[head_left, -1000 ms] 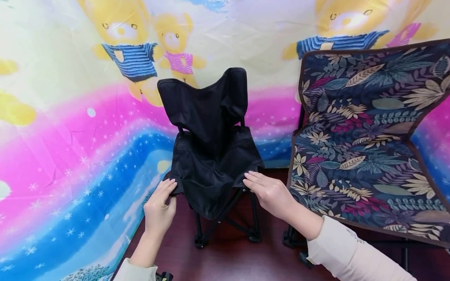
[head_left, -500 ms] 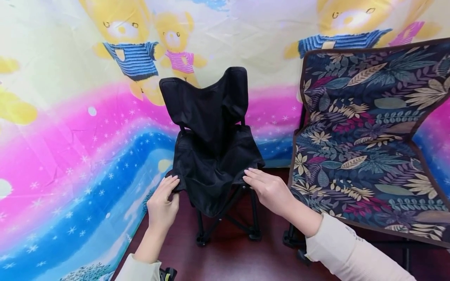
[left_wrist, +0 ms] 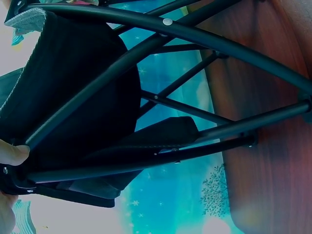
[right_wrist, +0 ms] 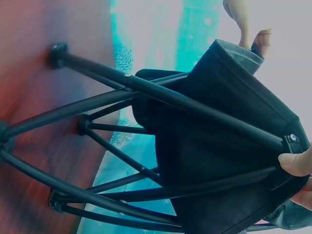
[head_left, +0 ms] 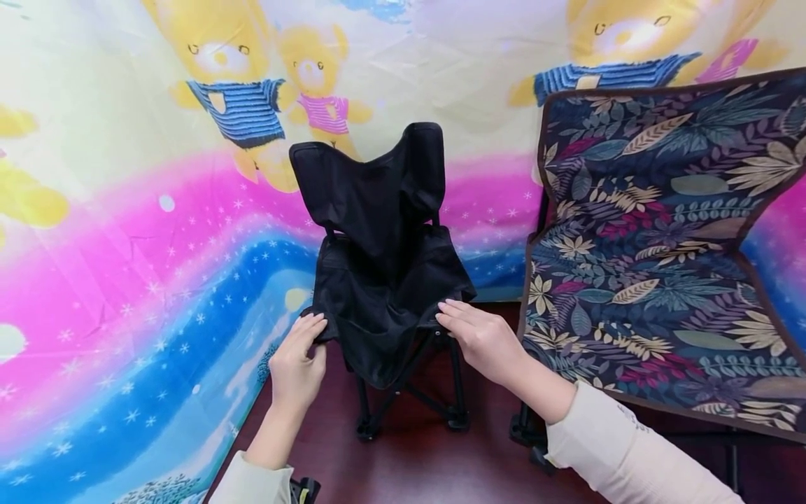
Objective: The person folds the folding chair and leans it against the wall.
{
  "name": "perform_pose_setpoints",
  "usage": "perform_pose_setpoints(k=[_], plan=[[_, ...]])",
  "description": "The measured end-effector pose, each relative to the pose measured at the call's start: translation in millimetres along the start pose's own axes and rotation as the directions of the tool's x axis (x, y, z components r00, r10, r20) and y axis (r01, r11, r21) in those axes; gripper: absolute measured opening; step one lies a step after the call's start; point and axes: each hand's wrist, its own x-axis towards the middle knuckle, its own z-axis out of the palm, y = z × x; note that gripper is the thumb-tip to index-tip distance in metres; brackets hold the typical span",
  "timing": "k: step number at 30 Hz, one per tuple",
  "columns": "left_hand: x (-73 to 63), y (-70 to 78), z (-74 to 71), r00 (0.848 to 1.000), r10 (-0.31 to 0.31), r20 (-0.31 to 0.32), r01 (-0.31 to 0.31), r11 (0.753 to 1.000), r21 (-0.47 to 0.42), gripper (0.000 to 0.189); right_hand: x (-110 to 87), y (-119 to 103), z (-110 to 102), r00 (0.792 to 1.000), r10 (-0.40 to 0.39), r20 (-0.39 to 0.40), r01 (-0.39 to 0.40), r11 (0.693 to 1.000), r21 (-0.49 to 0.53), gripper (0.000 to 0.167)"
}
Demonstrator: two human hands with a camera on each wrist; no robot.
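A small black folding chair [head_left: 384,280] stands unfolded in the middle of the head view, its fabric sagging at the front. My left hand [head_left: 296,367] grips the left front corner of the seat. The right front corner is held by my right hand [head_left: 485,346]. In the left wrist view the thumb [left_wrist: 13,153] lies under the corner, by the frame tubes. The right wrist view likewise has a thumb [right_wrist: 295,163] against the underside beside a bracket, with the other fingers mostly hidden behind the fabric. Crossed black legs [right_wrist: 97,105] run down to the floor.
A larger leaf-patterned folding chair [head_left: 648,280] stands close on the right. Behind both chairs hangs a bear-printed backdrop [head_left: 491,70], which also runs along the left side. The floor [head_left: 409,469] is dark reddish wood. A black object [head_left: 305,490] shows beside my left cuff.
My left hand and the chair's left front corner have shifted slightly right and up, narrowing the seat a little. My right hand keeps its hold almost in place.
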Motion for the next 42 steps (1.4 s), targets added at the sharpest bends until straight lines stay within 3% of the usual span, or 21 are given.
perform_pose_setpoints(k=[7, 12, 15, 17, 22, 26, 42], plan=[[2.5, 1.8, 1.8, 1.000, -0.016, -0.008, 0.016, 1.000, -0.012, 0.027, 2.8, 0, 0, 1.000, 0.002, -0.004, -0.002, 1.000, 0.000, 0.035], [4.9, 3.1, 3.9, 1.000, -0.005, -0.013, 0.005, 1.000, -0.019, 0.028, 4.9, 0, 0, 1.000, -0.005, -0.007, 0.005, 1.000, 0.000, 0.016], [6.9, 4.7, 5.2, 1.000, 0.000, -0.008, 0.000, 1.000, -0.026, 0.028, 6.6, 1, -1, 1.000, -0.016, -0.013, 0.016, 1.000, -0.015, 0.037], [8.3, 5.9, 5.7, 1.000, 0.002, 0.004, -0.001, 1.000, -0.024, 0.027, 8.0, 1, -1, 0.999, -0.026, -0.018, 0.025, 0.999, -0.026, 0.042], [11.1, 8.1, 6.3, 1.000, 0.005, -0.001, -0.005, 1.000, -0.020, 0.027, 11.2, 2, 0, 0.999, -0.040, -0.017, 0.040, 0.999, -0.018, 0.015], [12.6, 9.0, 5.2, 1.000, 0.003, 0.002, -0.003, 1.000, -0.026, 0.027, 13.6, 1, 1, 1.000, -0.030, 0.000, 0.030, 0.999, -0.013, 0.034], [16.6, 11.3, 10.8, 0.999, -0.033, 0.005, 0.033, 0.999, -0.023, 0.025, 18.4, 3, 0, 1.000, -0.003, 0.020, 0.003, 1.000, 0.003, 0.031]])
